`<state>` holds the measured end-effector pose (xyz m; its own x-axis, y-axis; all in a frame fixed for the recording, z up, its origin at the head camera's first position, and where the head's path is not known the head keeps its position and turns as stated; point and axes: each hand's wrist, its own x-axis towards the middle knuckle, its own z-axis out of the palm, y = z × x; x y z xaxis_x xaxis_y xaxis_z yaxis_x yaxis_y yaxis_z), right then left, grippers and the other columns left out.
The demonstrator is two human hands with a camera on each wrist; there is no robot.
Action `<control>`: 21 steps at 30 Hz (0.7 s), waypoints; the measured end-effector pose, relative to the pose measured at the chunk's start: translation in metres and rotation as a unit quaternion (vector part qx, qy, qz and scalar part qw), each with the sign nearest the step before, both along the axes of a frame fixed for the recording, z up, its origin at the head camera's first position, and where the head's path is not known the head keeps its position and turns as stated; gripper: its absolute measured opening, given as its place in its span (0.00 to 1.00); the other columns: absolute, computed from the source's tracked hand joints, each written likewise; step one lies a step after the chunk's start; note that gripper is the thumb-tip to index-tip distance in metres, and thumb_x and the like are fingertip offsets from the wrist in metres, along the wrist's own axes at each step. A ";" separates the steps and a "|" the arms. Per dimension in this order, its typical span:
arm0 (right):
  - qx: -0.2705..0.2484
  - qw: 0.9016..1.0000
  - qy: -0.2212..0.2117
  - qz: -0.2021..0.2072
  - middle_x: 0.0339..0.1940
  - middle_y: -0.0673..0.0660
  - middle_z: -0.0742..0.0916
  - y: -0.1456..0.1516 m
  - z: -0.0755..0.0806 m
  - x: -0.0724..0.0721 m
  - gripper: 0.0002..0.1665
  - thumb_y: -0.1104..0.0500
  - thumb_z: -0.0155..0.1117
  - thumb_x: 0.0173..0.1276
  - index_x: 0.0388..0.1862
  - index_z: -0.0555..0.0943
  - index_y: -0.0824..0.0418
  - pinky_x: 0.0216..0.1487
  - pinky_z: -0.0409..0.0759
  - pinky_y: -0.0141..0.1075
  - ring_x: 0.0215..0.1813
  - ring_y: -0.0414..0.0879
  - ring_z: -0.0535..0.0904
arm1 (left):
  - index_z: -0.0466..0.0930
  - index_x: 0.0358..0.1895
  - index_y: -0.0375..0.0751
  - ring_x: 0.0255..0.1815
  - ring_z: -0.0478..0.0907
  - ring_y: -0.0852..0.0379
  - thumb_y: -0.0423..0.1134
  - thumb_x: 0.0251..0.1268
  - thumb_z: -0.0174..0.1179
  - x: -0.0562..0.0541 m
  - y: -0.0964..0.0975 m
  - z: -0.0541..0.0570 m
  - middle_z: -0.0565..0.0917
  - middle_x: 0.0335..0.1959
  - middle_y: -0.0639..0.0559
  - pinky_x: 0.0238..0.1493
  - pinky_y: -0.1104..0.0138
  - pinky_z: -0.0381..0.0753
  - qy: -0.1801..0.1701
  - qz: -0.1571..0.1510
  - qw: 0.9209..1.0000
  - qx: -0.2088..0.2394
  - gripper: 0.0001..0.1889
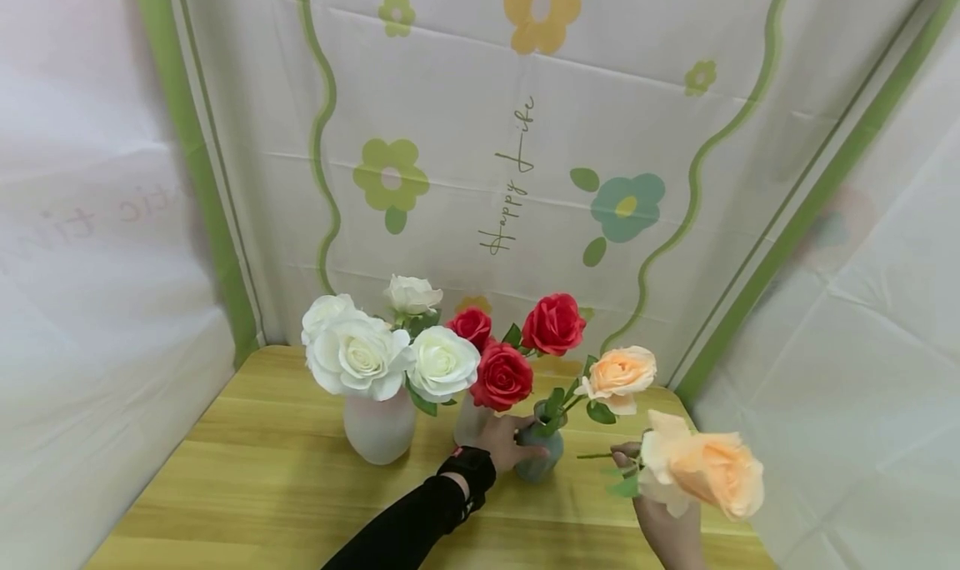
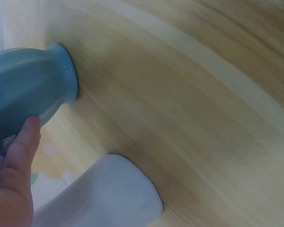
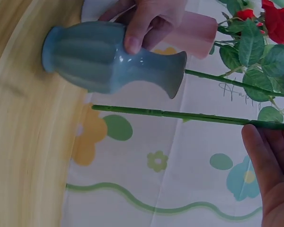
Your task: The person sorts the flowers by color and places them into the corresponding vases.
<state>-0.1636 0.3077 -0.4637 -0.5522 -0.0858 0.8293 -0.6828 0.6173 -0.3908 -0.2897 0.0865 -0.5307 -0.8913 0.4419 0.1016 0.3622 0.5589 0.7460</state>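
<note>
A blue-grey ribbed vase point(image 1: 542, 462) stands on the wooden table, with one peach rose point(image 1: 621, 372) leaning out of its mouth to the right. My left hand point(image 1: 506, 442) holds this vase near its neck; the thumb presses its side in the right wrist view. To the right, my right hand point(image 1: 663, 516) pinches the green stem point(image 3: 194, 116) of a second peach rose point(image 1: 716, 470). That stem's cut end points left, apart from the vase and beside it. The large bloom partly hides the right hand in the head view.
Left of the blue-grey vase is a pale pink vase point(image 3: 195, 34) holding red roses point(image 1: 504, 376). Farther left, a white vase point(image 1: 378, 430) carries several white roses point(image 1: 360, 353). A printed cloth point(image 1: 450, 95) hangs behind the table point(image 1: 247, 462), with more cloth at both sides.
</note>
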 end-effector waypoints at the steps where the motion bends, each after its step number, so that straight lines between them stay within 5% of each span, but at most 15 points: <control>1: -0.056 0.998 -0.026 0.030 0.35 0.63 0.86 -0.001 0.004 0.001 0.10 0.81 0.62 0.59 0.37 0.83 0.73 0.44 0.79 0.27 0.40 0.48 0.83 | 0.78 0.64 0.44 0.59 0.76 0.50 0.60 0.55 0.69 0.000 0.000 0.000 0.83 0.56 0.50 0.57 0.56 0.77 -0.001 0.000 1.000 0.002 0.36; 3: -0.108 0.989 -0.089 0.038 0.37 0.62 0.87 -0.004 0.015 0.005 0.11 0.79 0.64 0.61 0.40 0.84 0.70 0.43 0.79 0.26 0.41 0.45 0.84 | 0.78 0.64 0.43 0.59 0.76 0.49 0.60 0.55 0.69 0.001 0.000 0.000 0.82 0.56 0.50 0.56 0.56 0.77 -0.004 0.000 1.000 0.004 0.36; 9: -0.152 0.976 -0.155 0.029 0.40 0.67 0.85 -0.011 0.025 0.012 0.10 0.79 0.57 0.67 0.44 0.80 0.73 0.46 0.83 0.35 0.43 0.48 0.85 | 0.78 0.64 0.44 0.59 0.76 0.49 0.59 0.55 0.69 0.002 -0.001 0.002 0.82 0.57 0.49 0.57 0.55 0.76 -0.011 0.005 1.000 0.007 0.36; 12: -0.202 0.961 -0.185 0.042 0.41 0.69 0.85 -0.010 0.026 0.012 0.07 0.73 0.55 0.72 0.45 0.78 0.75 0.46 0.83 0.40 0.43 0.50 0.85 | 0.78 0.64 0.44 0.59 0.76 0.49 0.59 0.55 0.69 0.002 -0.001 0.002 0.82 0.56 0.49 0.58 0.55 0.75 -0.011 0.005 1.000 0.009 0.35; 21: -0.315 0.934 -0.158 0.058 0.43 0.75 0.82 -0.007 0.030 0.002 0.13 0.68 0.55 0.75 0.49 0.74 0.80 0.47 0.82 0.44 0.46 0.55 0.84 | 0.78 0.64 0.43 0.60 0.75 0.49 0.56 0.56 0.70 0.003 -0.002 0.004 0.81 0.58 0.50 0.57 0.56 0.76 -0.018 0.002 1.000 0.021 0.34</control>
<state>-0.1617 0.3007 -0.4340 -0.7950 0.2898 0.5329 -0.5203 0.1257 -0.8447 -0.2866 0.0846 -0.5265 -0.8966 0.4340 0.0884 0.3330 0.5288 0.7807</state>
